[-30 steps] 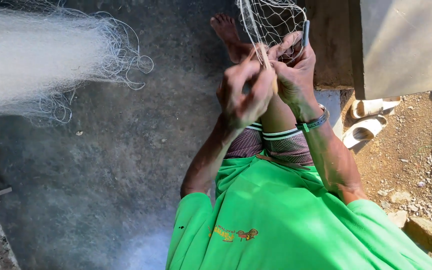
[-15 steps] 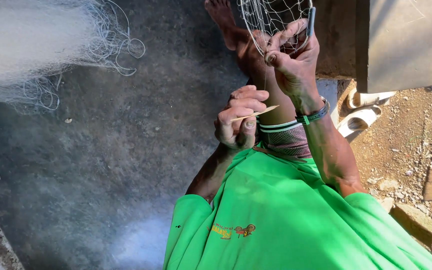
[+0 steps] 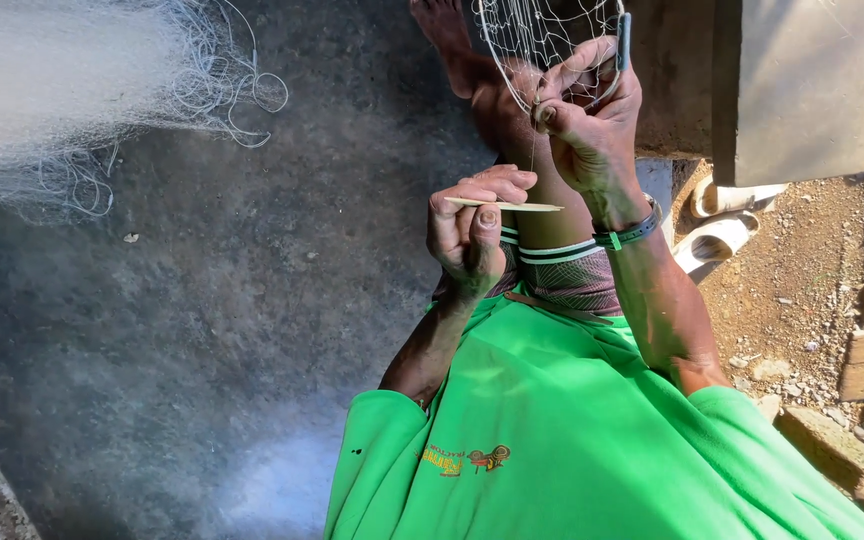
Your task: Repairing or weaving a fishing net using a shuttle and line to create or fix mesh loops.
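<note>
A wide grey concrete floor (image 3: 202, 330) fills most of what I see, rough and mottled, with sunlight pooling pale near the bottom. On it, up in the far left corner, lies a big white heap of fishing net (image 3: 42, 80), its loose loops of line spilling out toward the middle. The person sits on the floor in a bright green shirt (image 3: 572, 430) with striped shorts (image 3: 562, 275) showing at the knee. To the right, the concrete gives way to dry stony dirt (image 3: 802, 300), where a pair of pale sandals (image 3: 717, 225) lies just beside the person's leg, and some bricks sit along the right edge.

At the top, a stretch of white mesh (image 3: 542, 35) hangs taut in front of the person, close to a bare foot (image 3: 447, 30). The right hand (image 3: 592, 120) is raised at the lower edge of that mesh, fingers curled and pinching the netting, with a slim dark tool tucked against the hand; a green band (image 3: 632, 232) circles the wrist. The left hand (image 3: 472, 230) sits lower and nearer the body, well below the mesh, closed in a loose fist with thumb and fingers pinching a thin pale netting needle (image 3: 507, 205) that points to the right. A fine thread runs up from near the needle toward the right hand.
</note>
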